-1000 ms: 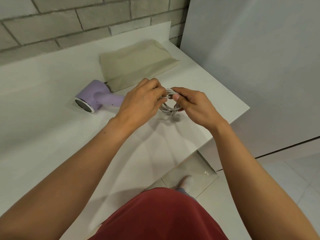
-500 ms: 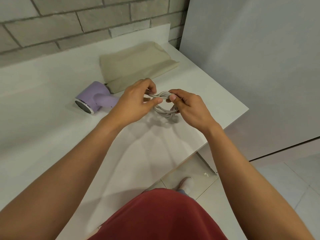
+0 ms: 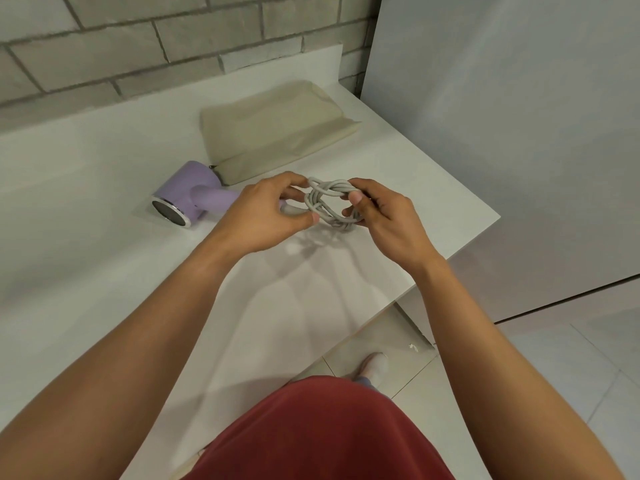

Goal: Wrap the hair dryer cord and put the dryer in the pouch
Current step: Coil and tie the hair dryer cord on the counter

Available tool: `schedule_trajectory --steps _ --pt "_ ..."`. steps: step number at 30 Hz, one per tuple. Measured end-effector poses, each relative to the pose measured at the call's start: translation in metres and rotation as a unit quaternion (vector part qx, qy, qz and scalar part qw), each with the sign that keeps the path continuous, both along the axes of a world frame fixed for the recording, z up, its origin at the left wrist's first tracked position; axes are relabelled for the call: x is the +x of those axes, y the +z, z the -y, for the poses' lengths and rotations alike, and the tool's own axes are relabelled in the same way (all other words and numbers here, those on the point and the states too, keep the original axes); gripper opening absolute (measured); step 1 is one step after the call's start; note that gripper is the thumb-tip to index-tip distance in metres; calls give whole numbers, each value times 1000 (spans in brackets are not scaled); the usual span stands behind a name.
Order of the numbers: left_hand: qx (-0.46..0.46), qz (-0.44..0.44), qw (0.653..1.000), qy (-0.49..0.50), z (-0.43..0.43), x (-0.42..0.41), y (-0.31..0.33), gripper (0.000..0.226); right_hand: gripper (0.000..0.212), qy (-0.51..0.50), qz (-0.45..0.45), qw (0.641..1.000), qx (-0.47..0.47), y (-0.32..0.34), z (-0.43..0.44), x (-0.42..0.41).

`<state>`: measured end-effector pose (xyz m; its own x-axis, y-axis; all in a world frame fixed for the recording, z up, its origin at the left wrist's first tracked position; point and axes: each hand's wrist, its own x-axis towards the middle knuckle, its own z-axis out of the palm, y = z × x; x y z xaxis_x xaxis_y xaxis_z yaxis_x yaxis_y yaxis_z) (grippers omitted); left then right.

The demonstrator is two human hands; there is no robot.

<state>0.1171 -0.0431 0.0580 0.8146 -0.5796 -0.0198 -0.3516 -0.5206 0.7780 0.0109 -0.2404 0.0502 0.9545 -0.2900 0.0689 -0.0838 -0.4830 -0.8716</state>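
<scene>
A white tabletop (image 3: 104, 209) is running along a grey brick wall (image 3: 138, 46) at its far edge, and a plain grey panel (image 3: 502, 133) is standing at its far right corner. Pale tiled floor (image 3: 561, 375) is showing past the near right edge, with a foot (image 3: 374, 365) on it and a red garment (image 3: 322, 434) filling the bottom of the view.

The cord (image 3: 329, 206) is sitting in a small grey coil, held just above the tabletop near its right edge and casting a shadow on the surface. The left hand (image 3: 266, 216) is pinching the coil's left side between its curled fingers (image 3: 298, 184) and thumb. The right hand (image 3: 384, 220) is gripping the coil's right side, its fingers clenched around the loops.

The lilac dryer (image 3: 194, 195) is lying on its side on the tabletop, between the hands and the far edge, with its metal-ringed end facing the near left. Its handle is passing behind the left hand, so where the cord is joining it is hard to tell. The beige pouch (image 3: 277, 133) is lying flat toward the far right corner, its nearest corner just beside the dryer.
</scene>
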Motion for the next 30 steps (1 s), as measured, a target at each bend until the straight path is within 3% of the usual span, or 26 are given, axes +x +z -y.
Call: schedule_trajectory --steps 3,5,9,12,19,25,27,30 --pt "-19 24 1000 7 3 1 -3 39 25 -5 3 1000 5 -1 1 0" --pt "-39 92 995 9 4 1 -7 37 25 -8 1 1000 8 0 3 2" --pt "-46 382 916 -112 3 0 -16 21 26 0 -7 1000 27 4 6 6" --pt "-4 460 873 -164 8 4 -23 15 26 21 -12 1000 8 7 6 9" --pt "-41 384 915 -118 11 13 -18 23 27 14 -32 999 20 12 14 13" --pt "-88 235 966 -67 3 3 -8 19 28 34 -48 998 -6 9 17 14" --pt "-72 218 969 -93 -2 1 -6 17 28 43 -50 998 -13 8 17 13" --pt "-37 269 946 -179 -7 2 -8 19 28 47 -50 998 2 4 14 14"
